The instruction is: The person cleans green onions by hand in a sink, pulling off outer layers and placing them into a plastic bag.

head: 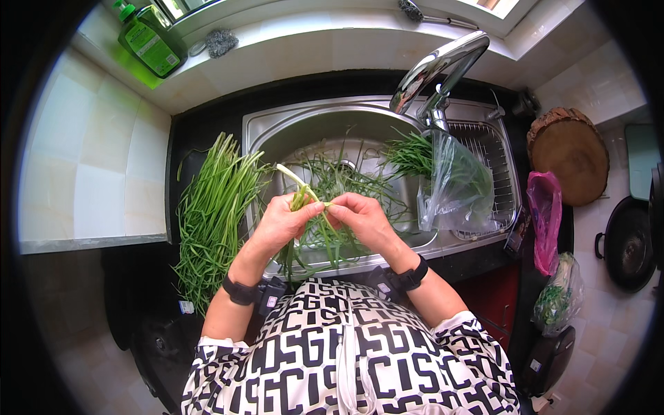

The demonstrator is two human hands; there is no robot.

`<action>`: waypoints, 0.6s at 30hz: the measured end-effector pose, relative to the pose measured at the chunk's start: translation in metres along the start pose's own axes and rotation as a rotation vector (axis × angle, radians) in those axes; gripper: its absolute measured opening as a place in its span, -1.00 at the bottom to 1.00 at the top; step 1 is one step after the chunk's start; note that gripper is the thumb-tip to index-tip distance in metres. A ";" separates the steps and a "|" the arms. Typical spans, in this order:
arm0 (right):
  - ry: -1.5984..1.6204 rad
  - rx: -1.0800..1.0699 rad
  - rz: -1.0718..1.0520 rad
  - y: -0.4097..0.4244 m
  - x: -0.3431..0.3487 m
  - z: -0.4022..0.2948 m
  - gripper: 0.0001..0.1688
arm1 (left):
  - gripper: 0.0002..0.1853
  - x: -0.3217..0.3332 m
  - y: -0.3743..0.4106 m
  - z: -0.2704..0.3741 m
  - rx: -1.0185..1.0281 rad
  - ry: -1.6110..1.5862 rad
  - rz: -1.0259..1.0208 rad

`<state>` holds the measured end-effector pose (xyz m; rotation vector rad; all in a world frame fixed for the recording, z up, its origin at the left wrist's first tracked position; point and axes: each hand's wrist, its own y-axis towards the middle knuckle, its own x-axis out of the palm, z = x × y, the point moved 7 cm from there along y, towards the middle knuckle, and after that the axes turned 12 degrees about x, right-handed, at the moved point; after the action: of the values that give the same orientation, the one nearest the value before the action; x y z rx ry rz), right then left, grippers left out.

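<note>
Over the front of the sink, my left hand is closed on a few green stalks, garlic chives by their look, with a pale stem sticking up past the fingers. My right hand meets it fingertip to fingertip and pinches a thin green piece. Long leaves hang below both hands. Loose leaves and trimmings lie scattered in the stainless steel sink. Left of the sink, a large pile of the same greens rests on the dark counter. A clear plastic bag holding more greens straddles the sink's right side.
A chrome faucet arches over the sink's back right. Farther right are a wire drain basket, a round wooden board, a pink plastic bag and bagged vegetables. A green detergent bottle and a steel scourer stand on the sill.
</note>
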<state>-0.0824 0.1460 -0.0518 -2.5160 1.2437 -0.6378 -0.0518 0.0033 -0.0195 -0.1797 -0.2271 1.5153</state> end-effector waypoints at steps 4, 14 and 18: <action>0.005 0.038 0.022 0.003 -0.006 0.002 -0.82 | -0.80 0.002 -0.002 -0.005 -0.024 -0.017 -0.054; -0.033 0.130 -0.034 -0.001 0.002 -0.005 -0.77 | -0.81 -0.002 -0.004 -0.006 -0.070 -0.057 0.023; -0.120 0.098 -0.041 0.000 0.011 -0.010 -0.77 | -0.81 0.000 -0.003 -0.005 -0.018 -0.033 -0.015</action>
<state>-0.0816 0.1370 -0.0401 -2.4653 1.0951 -0.5350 -0.0481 0.0029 -0.0234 -0.1677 -0.2678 1.5025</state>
